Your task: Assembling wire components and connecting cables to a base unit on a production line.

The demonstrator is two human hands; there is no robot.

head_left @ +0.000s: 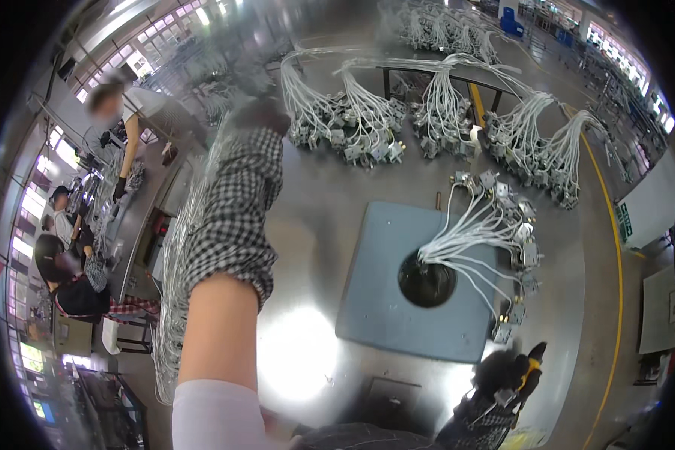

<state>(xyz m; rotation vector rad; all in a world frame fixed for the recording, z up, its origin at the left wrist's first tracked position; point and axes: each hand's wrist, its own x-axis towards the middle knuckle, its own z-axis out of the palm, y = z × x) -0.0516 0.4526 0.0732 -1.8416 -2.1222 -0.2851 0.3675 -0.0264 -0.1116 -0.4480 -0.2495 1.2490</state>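
From the head view, the left hand is raised far over a shiny metal table, gloved in a black-and-white check fabric; it is blurred, so whether it is open or gripping cannot be told. Down the left side of that arm hangs a long bundle of thin white wires, its long axis running from far, near the hand, to near, toward the table's left edge. The right hand, in a dark glove, is low at the near right, closed around a small tool with a yellow part. Just left of it and farther off lies a blue-grey mat with a dark round hole. A harness of white wires fans out from the hole toward the right, ending in small grey connectors along the mat's right edge. More harnesses lie in a row across the far side. People work at a bench on the left.
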